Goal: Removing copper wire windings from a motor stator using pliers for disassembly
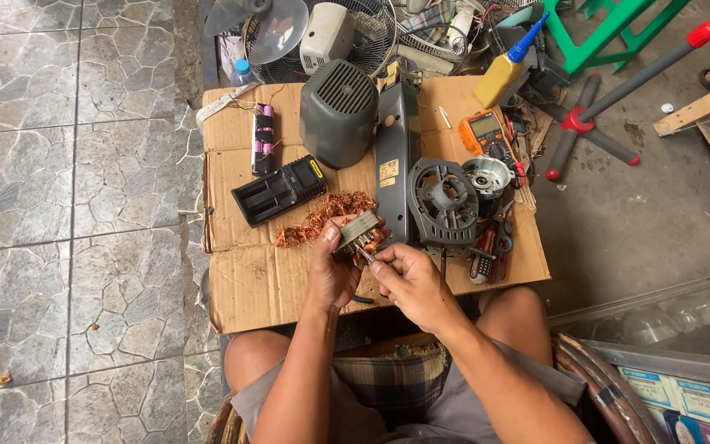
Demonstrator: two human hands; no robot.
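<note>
At frame centre, the left hand [332,267] grips 1 motor stator [357,230]; the right hand [408,279] pinches a thin tool [366,256] against it. 1 copper wire tangle [322,215] lies just behind. The cardboard sheet [256,284] has open room lower left, near its front edge.

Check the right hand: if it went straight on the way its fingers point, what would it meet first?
Probably the metal stator core held in the left hand; the right hand points up-left at it with a thin tool, nearly touching. Depth unclear.
</note>
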